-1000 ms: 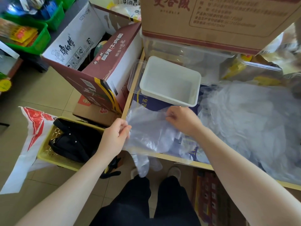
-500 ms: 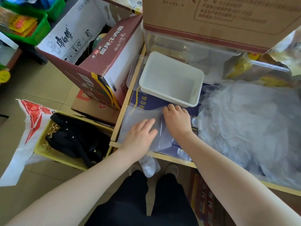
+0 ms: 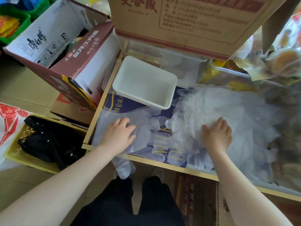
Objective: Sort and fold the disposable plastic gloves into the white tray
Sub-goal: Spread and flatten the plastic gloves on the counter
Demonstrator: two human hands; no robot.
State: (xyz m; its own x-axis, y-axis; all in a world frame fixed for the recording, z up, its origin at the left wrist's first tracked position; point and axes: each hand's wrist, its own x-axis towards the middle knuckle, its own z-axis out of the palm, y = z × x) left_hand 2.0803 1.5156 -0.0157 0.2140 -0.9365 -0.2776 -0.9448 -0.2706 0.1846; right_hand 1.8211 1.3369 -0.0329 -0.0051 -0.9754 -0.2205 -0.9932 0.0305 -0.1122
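Barely begun: white tray (image 3: 145, 82) near the desk's far left corner looks empty. Left hand (image 3: 119, 136) flat, fingers relaxed, pressing one glove (image 3: 143, 128) at the near left edge. Right hand (image 3: 217, 133) spread open on the loose glove pile (image 3: 228, 111), gripping nothing yet.

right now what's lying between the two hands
In the head view, between left hand and right hand: loose clear gloves flat on the dark blue printed sheet, nothing else.

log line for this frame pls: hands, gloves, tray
left hand: flat on spread glove | right hand: open on glove pile | white tray: no folded gloves visible
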